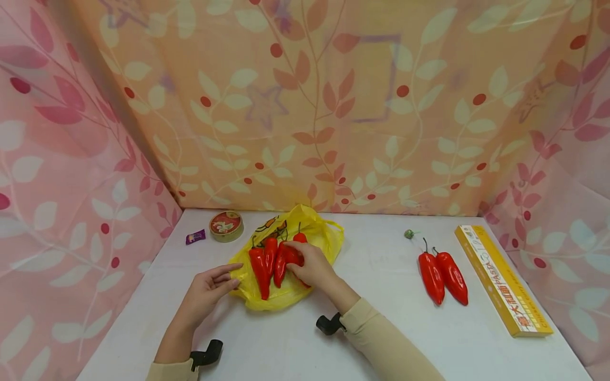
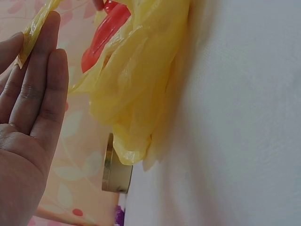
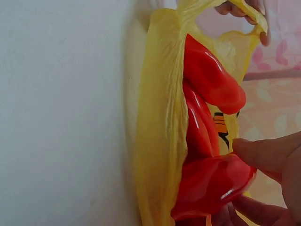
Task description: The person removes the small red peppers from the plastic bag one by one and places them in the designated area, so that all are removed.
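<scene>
A yellow plastic bag (image 1: 326,233) lies on the table with several red chili peppers (image 1: 259,272) in its open mouth. My left hand (image 1: 205,293) pinches the near left edge of the bag between thumb and fingertips, and the left wrist view shows the pinched plastic (image 2: 34,33). Over the bag's right side, my right hand (image 1: 314,267) grips one chili pepper (image 3: 214,186), thumb on top and fingers beneath. Two other peppers (image 3: 214,77) lie beside it within the bag's folds. Fingers hide part of the held pepper in the head view.
Beyond the bag at left stand a round tin (image 1: 226,226) and a small purple packet (image 1: 195,237). On the right lie two more red peppers (image 1: 431,278), a little green piece (image 1: 409,234) and a long yellow pasta box (image 1: 502,280). Patterned curtains (image 1: 314,106) enclose the table (image 1: 381,328).
</scene>
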Motion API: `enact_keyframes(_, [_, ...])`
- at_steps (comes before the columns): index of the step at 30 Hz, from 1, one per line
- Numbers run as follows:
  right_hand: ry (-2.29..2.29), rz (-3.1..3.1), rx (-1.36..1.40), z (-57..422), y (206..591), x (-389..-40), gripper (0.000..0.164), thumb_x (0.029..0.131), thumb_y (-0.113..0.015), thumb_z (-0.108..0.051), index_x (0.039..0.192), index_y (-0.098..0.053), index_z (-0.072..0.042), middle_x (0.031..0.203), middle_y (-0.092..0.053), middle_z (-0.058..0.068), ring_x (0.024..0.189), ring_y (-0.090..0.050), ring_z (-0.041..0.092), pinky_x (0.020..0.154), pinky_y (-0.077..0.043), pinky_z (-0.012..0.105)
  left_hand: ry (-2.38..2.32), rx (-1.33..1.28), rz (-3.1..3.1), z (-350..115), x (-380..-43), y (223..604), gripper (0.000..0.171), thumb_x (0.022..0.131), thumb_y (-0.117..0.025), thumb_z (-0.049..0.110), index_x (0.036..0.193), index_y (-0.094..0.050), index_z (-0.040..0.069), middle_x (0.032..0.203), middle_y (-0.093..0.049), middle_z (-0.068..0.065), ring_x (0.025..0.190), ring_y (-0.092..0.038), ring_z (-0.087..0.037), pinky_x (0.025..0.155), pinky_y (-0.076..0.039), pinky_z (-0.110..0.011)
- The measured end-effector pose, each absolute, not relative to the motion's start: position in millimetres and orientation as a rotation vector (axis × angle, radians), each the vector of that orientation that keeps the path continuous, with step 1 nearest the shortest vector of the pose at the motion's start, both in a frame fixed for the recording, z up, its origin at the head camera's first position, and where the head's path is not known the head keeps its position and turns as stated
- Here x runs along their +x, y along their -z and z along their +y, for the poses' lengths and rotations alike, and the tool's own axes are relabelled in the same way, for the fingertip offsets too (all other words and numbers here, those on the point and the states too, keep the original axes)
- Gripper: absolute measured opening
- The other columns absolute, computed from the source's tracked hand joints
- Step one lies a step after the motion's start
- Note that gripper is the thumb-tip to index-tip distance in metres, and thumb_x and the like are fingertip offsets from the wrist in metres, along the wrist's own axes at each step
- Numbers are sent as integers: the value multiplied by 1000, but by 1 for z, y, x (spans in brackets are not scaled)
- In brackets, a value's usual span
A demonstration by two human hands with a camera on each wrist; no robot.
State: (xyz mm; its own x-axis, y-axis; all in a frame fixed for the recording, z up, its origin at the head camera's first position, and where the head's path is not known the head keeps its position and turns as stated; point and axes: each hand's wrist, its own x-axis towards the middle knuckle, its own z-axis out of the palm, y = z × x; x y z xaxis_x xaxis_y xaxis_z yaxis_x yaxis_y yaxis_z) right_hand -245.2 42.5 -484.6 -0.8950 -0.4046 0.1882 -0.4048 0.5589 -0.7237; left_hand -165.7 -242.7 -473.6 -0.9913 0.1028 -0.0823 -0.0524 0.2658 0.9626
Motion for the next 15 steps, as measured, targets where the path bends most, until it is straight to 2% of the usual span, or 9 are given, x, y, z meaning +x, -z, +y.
enact_keyframes(4, [-1242,-2765,756,39,488,-246,50,90,-75,-13,138,-63,-18,133,-67,3,125,-60,26,108,-49,45,-1826,52,2397,-243,-166,473,45,94,-73,22,136,-63,9,112,-72,-16,96,-73,-16,92,-58,-31])
enact_keyframes(12, [-1402,-2602,687,48,477,-241,52,95,-70,-12,144,-57,-25,139,-60,4,129,-56,24,103,-53,43,-1832,61,2394,-243,-166,474,45,94,-73,22,136,-63,8,111,-72,-17,96,-73,-16,93,-58,-32])
enact_keyframes(15, [-1486,-2540,689,56,468,-237,52,96,-69,-15,145,-55,-24,143,-59,2,129,-56,23,98,-57,41,-1832,57,2393,-244,-166,474,46,94,-73,22,136,-63,9,112,-72,-17,96,-73,-17,92,-58,-30])
